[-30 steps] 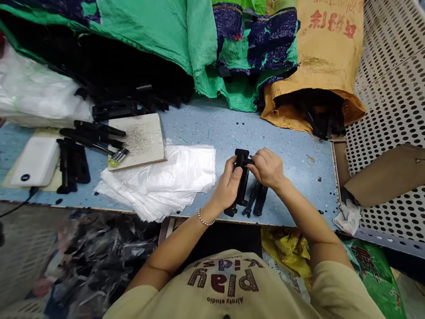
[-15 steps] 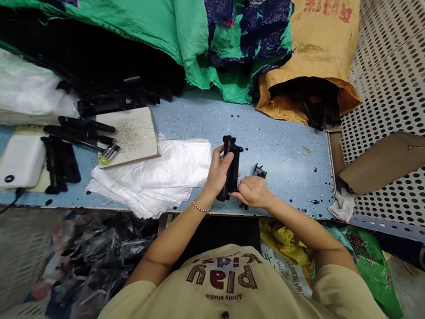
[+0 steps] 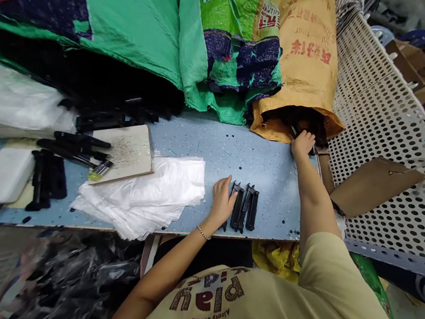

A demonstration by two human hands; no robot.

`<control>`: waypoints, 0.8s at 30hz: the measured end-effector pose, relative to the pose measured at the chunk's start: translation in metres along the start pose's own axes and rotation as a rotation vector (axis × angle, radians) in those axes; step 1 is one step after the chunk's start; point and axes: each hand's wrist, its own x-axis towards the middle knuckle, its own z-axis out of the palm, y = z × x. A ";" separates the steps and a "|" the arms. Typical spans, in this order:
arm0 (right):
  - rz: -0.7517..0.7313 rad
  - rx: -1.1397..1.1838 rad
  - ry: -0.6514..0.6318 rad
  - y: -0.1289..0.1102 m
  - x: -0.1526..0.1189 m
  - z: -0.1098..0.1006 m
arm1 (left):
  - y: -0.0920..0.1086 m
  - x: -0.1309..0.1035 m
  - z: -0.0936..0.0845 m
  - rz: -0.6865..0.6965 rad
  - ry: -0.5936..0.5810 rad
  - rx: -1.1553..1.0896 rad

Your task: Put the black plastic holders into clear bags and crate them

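Observation:
My left hand (image 3: 223,201) rests on the blue table with its fingers stretched out and thumb apart. Its thumb side lies against several long black plastic parts (image 3: 251,211), which stand in a close row near the front edge; their exact kind does not show. Farther right, my right hand (image 3: 304,143) is at the mouth of the yellow sack (image 3: 302,77). Its fingers are curled over black plastic pieces (image 3: 316,130) inside the opening, and the sack's shadow hides part of what they touch.
Flat white plastic bags (image 3: 155,189) lie left of my left hand, beside a pale board (image 3: 129,152). Black handle-like parts (image 3: 71,148) and a white device (image 3: 6,172) are farther left. Green sacks (image 3: 136,23) line the back; a perforated panel (image 3: 386,113) borders the right.
The black part held in both hands is now down on the table in the row. My right hand has moved away to the yellow sack; the view has shifted slightly.

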 end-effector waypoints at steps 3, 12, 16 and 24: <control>0.025 0.256 -0.006 -0.022 -0.054 0.000 | 0.012 0.013 -0.015 -0.029 -0.031 -0.124; -0.751 0.833 -0.070 -0.079 -0.254 -0.067 | 0.054 0.038 -0.040 0.016 -0.001 -0.488; -0.847 0.704 0.206 -0.088 -0.225 -0.080 | 0.062 0.010 -0.059 0.026 -0.075 -0.477; -0.716 1.085 -0.264 -0.125 -0.241 -0.079 | 0.057 -0.003 -0.072 0.046 0.015 -0.398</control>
